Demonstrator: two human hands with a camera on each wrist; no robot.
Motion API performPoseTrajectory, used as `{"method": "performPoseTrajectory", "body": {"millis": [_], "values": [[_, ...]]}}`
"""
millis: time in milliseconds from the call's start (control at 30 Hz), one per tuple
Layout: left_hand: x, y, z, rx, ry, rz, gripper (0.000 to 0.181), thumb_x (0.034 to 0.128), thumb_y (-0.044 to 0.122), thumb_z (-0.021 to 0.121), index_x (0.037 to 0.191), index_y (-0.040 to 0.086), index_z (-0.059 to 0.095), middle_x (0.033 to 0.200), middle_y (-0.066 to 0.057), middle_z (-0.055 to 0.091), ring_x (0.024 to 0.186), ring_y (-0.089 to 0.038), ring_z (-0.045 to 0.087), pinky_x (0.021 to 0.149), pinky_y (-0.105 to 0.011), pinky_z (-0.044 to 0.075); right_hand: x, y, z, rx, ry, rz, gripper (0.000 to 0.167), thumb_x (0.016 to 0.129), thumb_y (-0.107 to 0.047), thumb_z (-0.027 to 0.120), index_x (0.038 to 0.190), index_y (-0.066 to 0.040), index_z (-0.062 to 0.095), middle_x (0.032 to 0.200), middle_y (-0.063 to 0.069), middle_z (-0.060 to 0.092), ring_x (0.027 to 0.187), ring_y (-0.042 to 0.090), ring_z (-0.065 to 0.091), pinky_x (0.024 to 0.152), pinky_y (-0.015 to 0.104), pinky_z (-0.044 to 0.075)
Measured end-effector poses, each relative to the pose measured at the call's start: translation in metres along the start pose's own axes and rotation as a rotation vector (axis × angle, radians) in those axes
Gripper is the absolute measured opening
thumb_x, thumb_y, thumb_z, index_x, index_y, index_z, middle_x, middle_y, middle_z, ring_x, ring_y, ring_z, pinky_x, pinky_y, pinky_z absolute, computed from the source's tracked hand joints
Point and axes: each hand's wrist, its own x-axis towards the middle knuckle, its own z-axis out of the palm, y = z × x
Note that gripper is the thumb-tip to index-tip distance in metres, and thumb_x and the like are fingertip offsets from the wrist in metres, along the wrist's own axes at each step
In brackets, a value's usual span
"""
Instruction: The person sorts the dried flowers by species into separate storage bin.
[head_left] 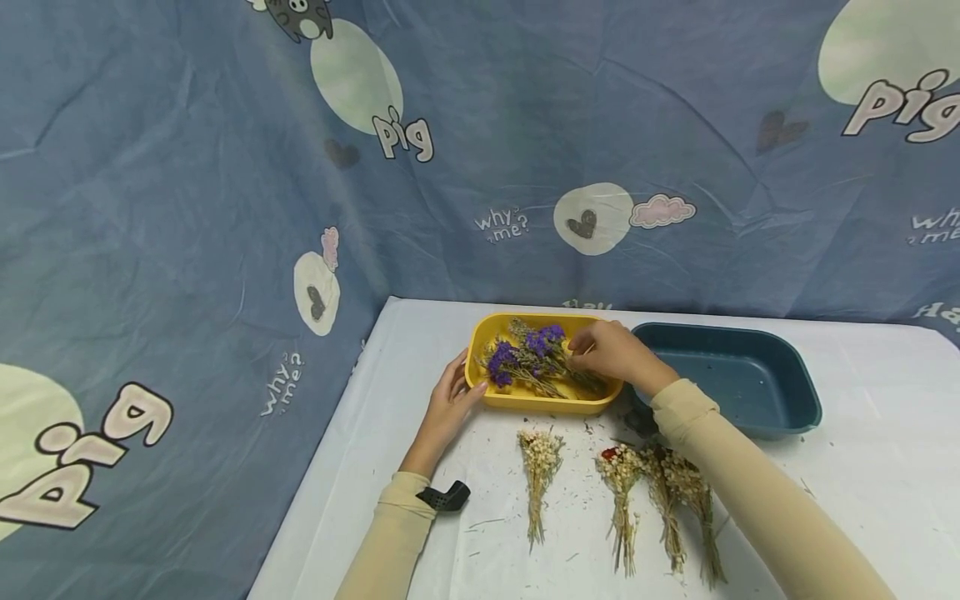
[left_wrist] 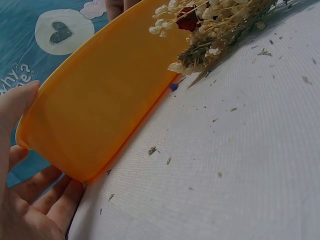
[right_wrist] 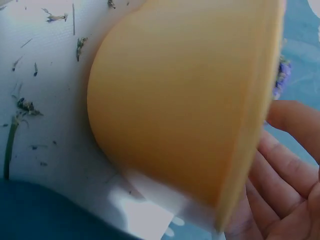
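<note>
A yellow plastic basin (head_left: 540, 405) holds bunches of dried purple flowers (head_left: 504, 360) with brownish stems. My left hand (head_left: 453, 398) holds the basin's left end; in the left wrist view its thumb lies at the rim and its fingers rest against the lower end wall. My right hand (head_left: 609, 354) reaches over the basin's right end, fingers bent down by the flower stems. In the right wrist view the rim hides those fingertips, so whether they pinch a stem does not show. Several bunches of dried cream flowers (head_left: 542, 454) lie in front, one with a red bloom (head_left: 611, 454).
A dark teal basin (head_left: 750, 430) stands right of the yellow one, partly behind the right forearm. Plant bits are scattered over the white tablecloth (head_left: 450, 546). A blue printed cloth (head_left: 480, 158) hangs behind and at the left. A black strap (head_left: 444, 497) is on the left wrist.
</note>
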Motion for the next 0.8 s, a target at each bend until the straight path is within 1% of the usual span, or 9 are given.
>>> {"method": "performPoseTrajectory", "body": {"millis": [133,300,433,533,667,800], "values": [[0.0,0.002,0.0,0.008,0.001,-0.002,0.071,0.102,0.021,0.067,0.163,0.017,0.031,0.158,-0.016,0.046,0.147,-0.033,0.046,0.125,-0.048,0.039,-0.009,0.002,-0.007,0.026,0.032,-0.013,0.028,0.096,-0.022,0.075,0.118,-0.006,0.076,0.112,0.013,0.077,0.1,0.028,0.073,0.087,0.047,0.063],[0.0,0.001,0.0,0.006,-0.001,-0.004,0.071,0.102,0.019,0.067,0.163,0.017,0.03,0.158,-0.016,0.046,0.148,-0.033,0.046,0.125,-0.046,0.038,-0.025,0.006,-0.018,0.105,0.073,-0.014,0.033,0.097,-0.023,0.074,0.125,-0.004,0.073,0.122,0.017,0.074,0.109,0.031,0.071,0.091,0.049,0.062],[0.007,-0.013,-0.001,0.004,0.007,-0.012,0.072,0.1018,0.019,0.067,0.163,0.02,0.031,0.159,-0.015,0.046,0.148,-0.032,0.046,0.124,-0.046,0.04,-0.041,0.016,-0.029,0.162,0.116,-0.01,0.036,0.098,-0.023,0.073,0.127,-0.004,0.071,0.126,0.019,0.072,0.112,0.032,0.07,0.092,0.048,0.062],[0.012,-0.026,-0.002,0.007,0.019,-0.008,0.072,0.1012,0.022,0.069,0.163,0.025,0.032,0.158,-0.013,0.047,0.148,-0.031,0.046,0.123,-0.047,0.041,-0.054,0.023,-0.038,0.166,0.159,0.002,0.037,0.097,-0.026,0.074,0.128,-0.006,0.071,0.125,0.017,0.073,0.111,0.032,0.071,0.093,0.049,0.062],[0.012,-0.03,-0.003,0.002,0.021,0.008,0.07,0.0997,0.028,0.071,0.16,0.03,0.036,0.156,-0.009,0.049,0.146,-0.029,0.048,0.121,-0.046,0.044,-0.075,0.031,-0.048,0.147,0.222,0.026,0.044,0.095,-0.035,0.076,0.129,-0.008,0.07,0.124,0.015,0.074,0.113,0.033,0.071,0.098,0.055,0.059],[0.012,-0.03,-0.004,0.004,0.039,0.024,0.068,0.0989,0.03,0.072,0.158,0.03,0.039,0.156,-0.007,0.051,0.145,-0.028,0.05,0.12,-0.043,0.045,-0.095,0.04,-0.056,0.137,0.285,0.057,0.049,0.094,-0.041,0.076,0.131,-0.01,0.069,0.13,0.014,0.071,0.119,0.034,0.068,0.099,0.055,0.058]]}}
